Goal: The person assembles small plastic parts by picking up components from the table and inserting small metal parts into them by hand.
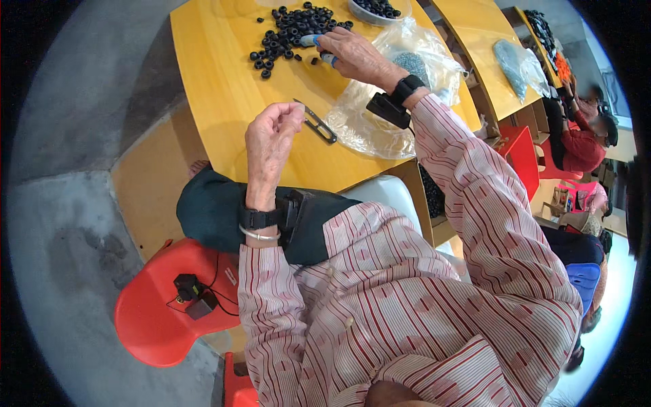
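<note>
My left hand (pixel 274 139) is raised over the near edge of the yellow table, thumb and fingertips pinched together. Whatever lies between them is too small to make out. Just to its right lies a pair of black thread snips (pixel 317 123). Farther off, my right hand (pixel 359 57) reaches to the near right side of a heap of small black rubber-like rings (pixel 291 30). Blue coverings wrap two of its fingertips, which are apart, with dark rings close by. Beneath the right wrist is a crumpled clear plastic bag (pixel 373 129).
A clear tub (pixel 380 19) of black pieces stands at the far edge, near grey-green material (pixel 410 64) in plastic. A red chair (pixel 163 298) carrying a small black device is at my left. Another yellow table (pixel 481 51) and several seated people are to the right.
</note>
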